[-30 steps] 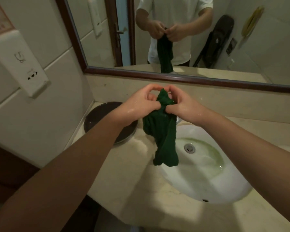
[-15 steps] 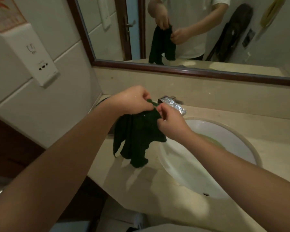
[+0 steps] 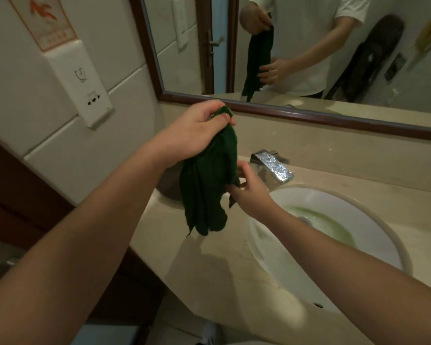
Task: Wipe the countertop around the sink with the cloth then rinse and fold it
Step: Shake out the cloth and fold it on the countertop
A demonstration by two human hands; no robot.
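A dark green cloth [image 3: 209,185] hangs down above the beige countertop [image 3: 209,265], left of the white sink [image 3: 334,245]. My left hand [image 3: 197,130] is raised and pinches the cloth's top corner. My right hand [image 3: 249,190] is lower, at the cloth's right edge, and its fingers grip a fold there. The cloth hangs bunched and creased, and its lower end is clear of the counter. Green-tinted water lies in the sink bowl around the drain.
A chrome faucet [image 3: 274,168] stands behind the sink, wet with drops. A dark round object [image 3: 169,188] sits on the counter behind the cloth. A framed mirror [image 3: 309,58] covers the back wall. A white dispenser [image 3: 82,85] hangs on the left tiled wall.
My left hand has lifted the cloth's top corner upward. My right hand has slid down along the cloth's right edge, so the cloth now hangs longer. My view has shifted left.
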